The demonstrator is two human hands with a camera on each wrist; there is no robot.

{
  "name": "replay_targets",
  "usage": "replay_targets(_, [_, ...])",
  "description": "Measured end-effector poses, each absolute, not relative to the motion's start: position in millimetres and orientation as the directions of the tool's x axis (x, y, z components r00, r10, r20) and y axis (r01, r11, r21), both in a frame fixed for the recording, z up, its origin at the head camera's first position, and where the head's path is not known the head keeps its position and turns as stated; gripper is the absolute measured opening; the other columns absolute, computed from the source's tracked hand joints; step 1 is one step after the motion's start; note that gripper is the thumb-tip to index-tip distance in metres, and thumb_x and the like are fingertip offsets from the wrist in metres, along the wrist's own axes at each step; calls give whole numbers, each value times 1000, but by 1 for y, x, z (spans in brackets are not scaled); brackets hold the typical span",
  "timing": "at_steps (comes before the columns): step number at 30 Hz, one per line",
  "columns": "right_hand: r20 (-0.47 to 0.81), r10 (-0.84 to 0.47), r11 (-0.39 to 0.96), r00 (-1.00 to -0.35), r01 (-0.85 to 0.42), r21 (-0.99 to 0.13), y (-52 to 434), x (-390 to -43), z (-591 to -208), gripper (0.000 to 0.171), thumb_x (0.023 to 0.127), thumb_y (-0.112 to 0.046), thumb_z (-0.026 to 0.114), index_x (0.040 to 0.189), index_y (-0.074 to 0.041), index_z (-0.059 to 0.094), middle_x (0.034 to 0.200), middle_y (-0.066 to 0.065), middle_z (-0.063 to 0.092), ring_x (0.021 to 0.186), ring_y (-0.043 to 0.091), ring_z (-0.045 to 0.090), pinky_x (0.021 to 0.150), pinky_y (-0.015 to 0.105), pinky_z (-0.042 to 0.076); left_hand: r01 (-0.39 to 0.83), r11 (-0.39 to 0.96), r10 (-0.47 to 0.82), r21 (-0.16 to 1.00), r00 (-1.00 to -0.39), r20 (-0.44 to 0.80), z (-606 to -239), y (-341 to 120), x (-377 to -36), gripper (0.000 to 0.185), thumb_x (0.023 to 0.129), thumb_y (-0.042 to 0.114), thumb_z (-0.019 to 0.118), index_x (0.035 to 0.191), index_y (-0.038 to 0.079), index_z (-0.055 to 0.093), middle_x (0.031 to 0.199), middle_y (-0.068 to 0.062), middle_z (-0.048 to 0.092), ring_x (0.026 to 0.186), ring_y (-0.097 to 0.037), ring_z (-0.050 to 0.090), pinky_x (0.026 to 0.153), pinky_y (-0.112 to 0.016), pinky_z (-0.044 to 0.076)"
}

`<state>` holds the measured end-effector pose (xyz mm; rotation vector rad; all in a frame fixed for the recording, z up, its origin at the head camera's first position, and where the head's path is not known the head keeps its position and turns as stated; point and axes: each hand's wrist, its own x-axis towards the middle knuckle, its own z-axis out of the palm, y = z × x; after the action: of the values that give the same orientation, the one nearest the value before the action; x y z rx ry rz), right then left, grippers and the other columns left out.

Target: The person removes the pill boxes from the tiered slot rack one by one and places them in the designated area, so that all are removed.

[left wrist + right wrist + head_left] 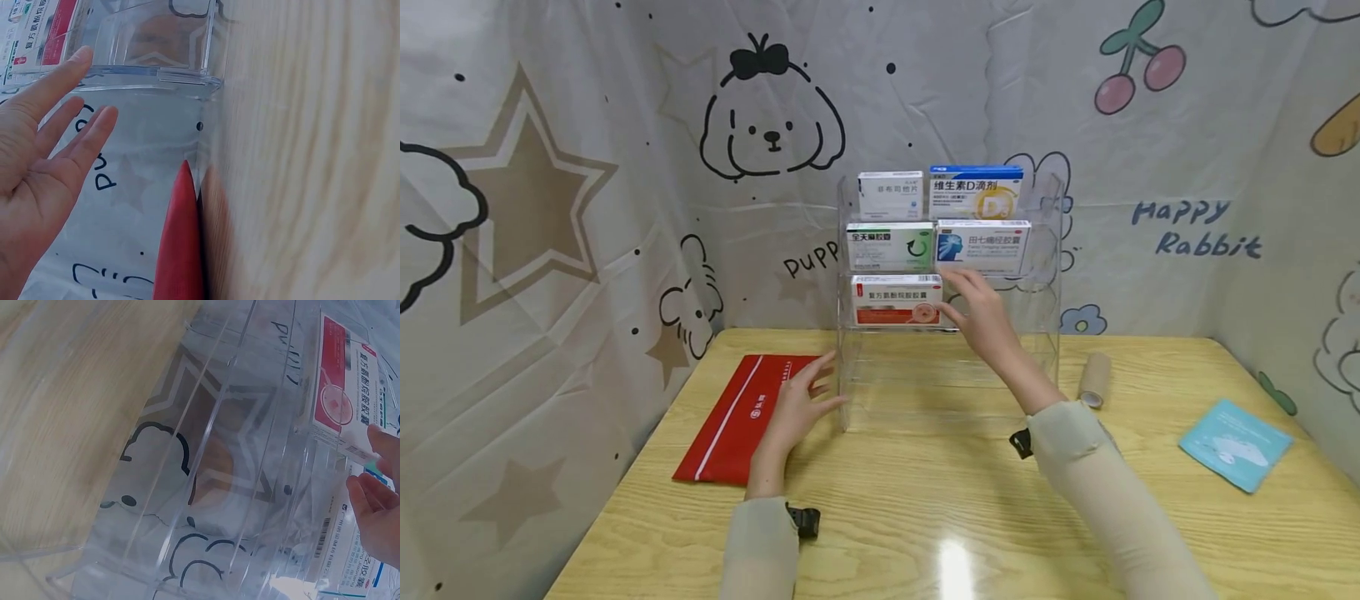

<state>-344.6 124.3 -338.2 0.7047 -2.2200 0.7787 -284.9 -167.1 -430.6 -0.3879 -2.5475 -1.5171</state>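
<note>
A clear acrylic tiered rack stands on the table with medicine boxes on its upper tiers. My right hand is at the right end of the red-and-white medicine box on the third tier. In the right wrist view its thumb is against that box's corner, and the other fingers are spread apart from the thumb. Above the hand sits a white-and-blue box, beside a green-and-white box. My left hand, fingers extended, is at the rack's left side panel; contact is unclear.
A white box and a blue-and-yellow vitamin D box fill the top tier. A red pouch lies under and beside the left forearm. On the right are a cardboard tube and a light-blue packet. A printed curtain hangs behind.
</note>
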Motion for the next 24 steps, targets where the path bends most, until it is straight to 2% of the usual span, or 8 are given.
replay_targets(5, [729,-279,677,-625,-666,-312,121,-351,-337,44,84,-6,74,126,-1,63,127,18,61,120,34,58,103,43,51,292,424,163,857,-956,245,-432,-169,-284,70,82,1,75,145,8,46,146,-19,50,129,-37,56,100,-42,52])
replay_targets(10, [738,-281,654,-614,-685,-321,118,-354,-336,40,84,-6,74,122,0,64,126,19,62,121,35,58,104,43,51,271,365,185,891,-959,215,-433,-172,-285,70,84,1,72,148,10,43,146,-22,49,124,-39,59,97,-40,55])
replay_targets(16, [733,-257,630,-630,-684,-367,117,-355,-339,39,85,-6,73,121,2,63,126,20,62,121,35,58,105,45,49,238,305,188,922,-964,187,-434,-172,-288,69,85,-1,70,148,7,43,149,-20,46,130,-37,55,99,-38,53])
replay_targets(24, [743,-185,559,-644,-690,-459,113,-356,-345,32,84,0,72,115,4,65,118,21,62,98,33,66,88,41,58,239,291,195,926,-963,188,-435,-173,-289,69,85,-2,70,148,5,42,150,-20,44,131,-38,53,100,-40,52])
